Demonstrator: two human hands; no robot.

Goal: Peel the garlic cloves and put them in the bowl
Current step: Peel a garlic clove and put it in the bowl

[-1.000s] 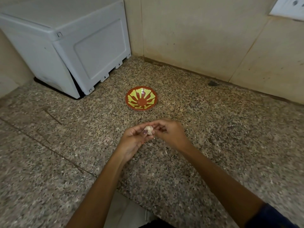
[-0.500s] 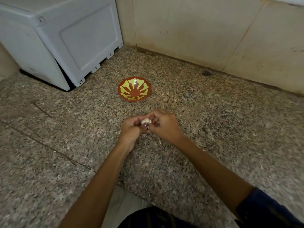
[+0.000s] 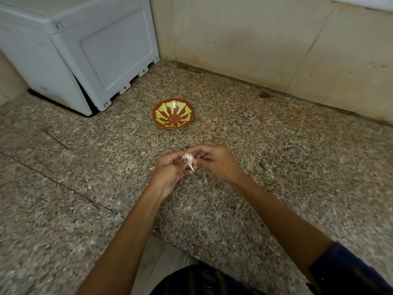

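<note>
A pale garlic clove [image 3: 189, 159] with papery skin sits between both hands above the speckled granite counter [image 3: 276, 167]. My left hand [image 3: 170, 172] pinches it from the left, thumb on its side. My right hand [image 3: 214, 161] pinches it from the right with curled fingers. A strip of skin hangs down from the clove. A red bowl [image 3: 173, 116] with a yellow-green pattern stands farther back on the counter, apart from the hands; nothing shows inside it.
A grey-white plastic appliance [image 3: 74, 50] stands at the back left. Beige tiled walls [image 3: 255, 39] close the corner behind the bowl. A small bit of skin [image 3: 205, 180] lies on the counter below the hands. The counter's front edge is near my body.
The view shifted slightly. The clove has turned between my fingers and a strip of skin now hangs down from it. The hands stay in place before the bowl.
</note>
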